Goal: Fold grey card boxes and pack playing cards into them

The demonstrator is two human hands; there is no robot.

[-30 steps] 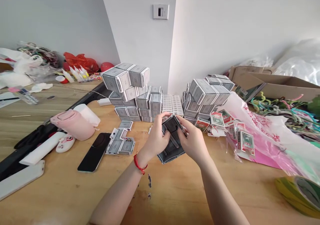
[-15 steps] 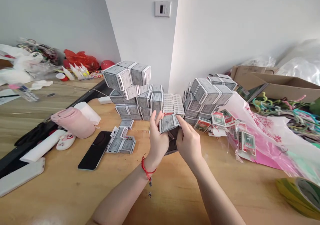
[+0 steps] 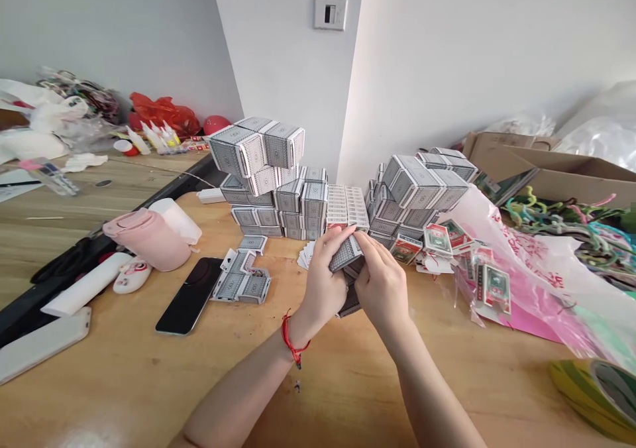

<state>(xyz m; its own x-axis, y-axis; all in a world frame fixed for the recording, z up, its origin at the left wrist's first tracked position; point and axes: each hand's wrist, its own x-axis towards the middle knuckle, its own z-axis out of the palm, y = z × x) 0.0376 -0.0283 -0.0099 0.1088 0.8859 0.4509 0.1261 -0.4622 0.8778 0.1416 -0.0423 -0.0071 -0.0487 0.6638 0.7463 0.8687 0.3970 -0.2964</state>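
Observation:
Both hands are wrapped round a folded playing-card block (image 3: pixel 346 254) with a grey patterned back, held above the table. My left hand (image 3: pixel 325 282), with a red string bracelet at the wrist, grips its left side. My right hand (image 3: pixel 383 277) presses on its right and top edge. The fingertips of both hands meet near the top, so part of the block is hidden. Left of the hands lies a flat piece of joined cards (image 3: pixel 243 279). A few loose white cards (image 3: pixel 307 254) show behind my left hand.
Stacked card cubes (image 3: pixel 263 203) rise behind on the left, others (image 3: pixel 415 189) on the right. A black phone (image 3: pixel 189 295), a pink tumbler (image 3: pixel 146 236) and a mouse (image 3: pixel 132 276) lie left. Card boxes (image 3: pixel 438 238), plastic bags and a tape roll (image 3: pixel 596 392) are right.
My left fingers have come over from upright to the top edge of the card block, closing in towards my right fingers. The block has turned and shows less of its patterned face.

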